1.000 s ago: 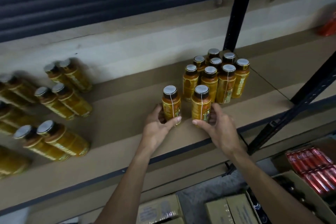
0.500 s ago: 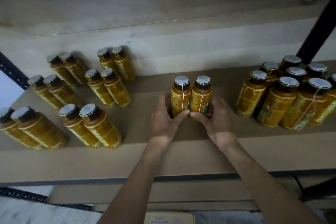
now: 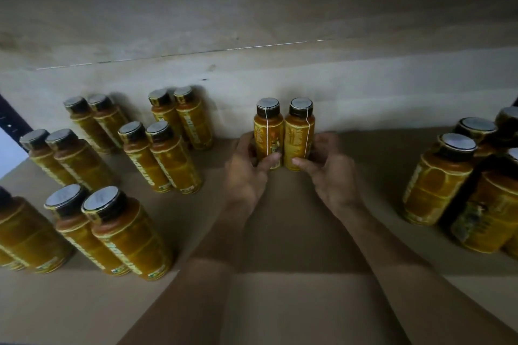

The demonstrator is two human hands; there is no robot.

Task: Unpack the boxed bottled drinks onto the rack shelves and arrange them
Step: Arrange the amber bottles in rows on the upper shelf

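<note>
1. Brown, matte board is forming the flat shelf (image 3: 283, 246).
2. Amber cylindrical bottles (image 3: 162, 159) with dark necks and round grey caps are standing in pairs left of the held pair (image 3: 297, 134); a tight cluster (image 3: 437, 185) is standing to its right.
3. That pair is sitting upright, its two bottles side by side and touching.
4. The left hand (image 3: 246, 173) is curling round its left side and the right hand (image 3: 330, 173) round its right side.

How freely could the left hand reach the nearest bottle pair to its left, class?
Probably yes, once it lets go: the left hand grips an orange drink bottle, yet only bare shelf lies between it and that bottle pair.
</note>
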